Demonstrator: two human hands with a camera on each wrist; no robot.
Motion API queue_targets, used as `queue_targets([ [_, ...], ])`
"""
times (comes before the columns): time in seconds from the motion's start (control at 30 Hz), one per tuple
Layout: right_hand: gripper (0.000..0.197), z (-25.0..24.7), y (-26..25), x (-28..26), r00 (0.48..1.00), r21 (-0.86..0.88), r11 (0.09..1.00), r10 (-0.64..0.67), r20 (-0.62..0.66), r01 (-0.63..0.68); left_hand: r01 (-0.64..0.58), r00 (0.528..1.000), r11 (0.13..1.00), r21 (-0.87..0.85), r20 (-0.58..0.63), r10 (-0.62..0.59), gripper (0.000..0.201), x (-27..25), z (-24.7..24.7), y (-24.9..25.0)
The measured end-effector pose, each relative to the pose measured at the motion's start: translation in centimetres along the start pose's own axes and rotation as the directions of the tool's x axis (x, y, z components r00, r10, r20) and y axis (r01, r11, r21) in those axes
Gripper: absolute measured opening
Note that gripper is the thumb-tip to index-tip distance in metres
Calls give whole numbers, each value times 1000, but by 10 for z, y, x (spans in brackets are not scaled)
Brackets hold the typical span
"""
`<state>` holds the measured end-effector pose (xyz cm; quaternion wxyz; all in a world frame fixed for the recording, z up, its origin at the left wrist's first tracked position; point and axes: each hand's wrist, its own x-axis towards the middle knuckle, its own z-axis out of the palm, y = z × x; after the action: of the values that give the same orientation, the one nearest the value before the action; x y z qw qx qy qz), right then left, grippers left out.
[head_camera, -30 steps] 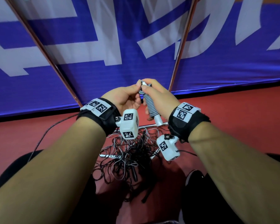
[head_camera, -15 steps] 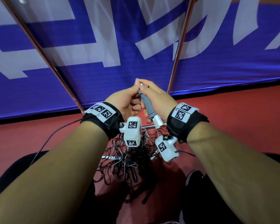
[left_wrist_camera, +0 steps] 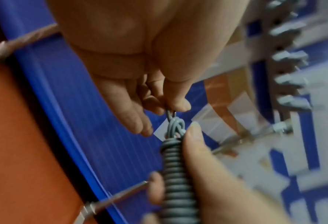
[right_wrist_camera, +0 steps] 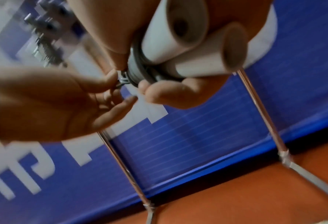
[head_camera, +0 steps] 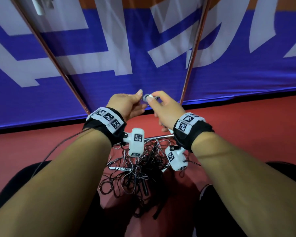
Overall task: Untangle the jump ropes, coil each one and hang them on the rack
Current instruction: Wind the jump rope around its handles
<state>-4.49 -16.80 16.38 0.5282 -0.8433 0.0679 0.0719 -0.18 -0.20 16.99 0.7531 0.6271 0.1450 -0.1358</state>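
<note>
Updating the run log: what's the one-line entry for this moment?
right hand: grips coiled grey rope | left hand: pinches its loose end | tangle: on floor

Matt grey rope coil (left_wrist_camera: 175,174), shiny metal rack poles (head_camera: 194,48), smooth white plastic handles (right_wrist_camera: 178,39)

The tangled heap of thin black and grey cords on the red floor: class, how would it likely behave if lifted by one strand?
The tangled heap of thin black and grey cords is probably floppy: its strands lie in loose, irregular loops. It would likely rise as one clump, since they cross heavily. Likely light, being thin.
</note>
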Motion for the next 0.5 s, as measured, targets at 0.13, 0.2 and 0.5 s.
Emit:
queue_targets([
  [0.13, 35, 13, 18, 14, 996, -277, 959, -82, -40, 68, -241, 960, 853, 462, -14, 279, 33, -8, -10, -2],
  [0.2, 36, 18, 21, 15, 998, -358, 932, -61, -8, 54, -299, 948, 789, 537, 73, 309, 34, -20, -8, 0],
  [0.5, 40, 39, -32, -23, 989, -67, 995, -61, 137, 70, -331, 943, 836, 437, 140, 301, 23, -67, -25, 61],
])
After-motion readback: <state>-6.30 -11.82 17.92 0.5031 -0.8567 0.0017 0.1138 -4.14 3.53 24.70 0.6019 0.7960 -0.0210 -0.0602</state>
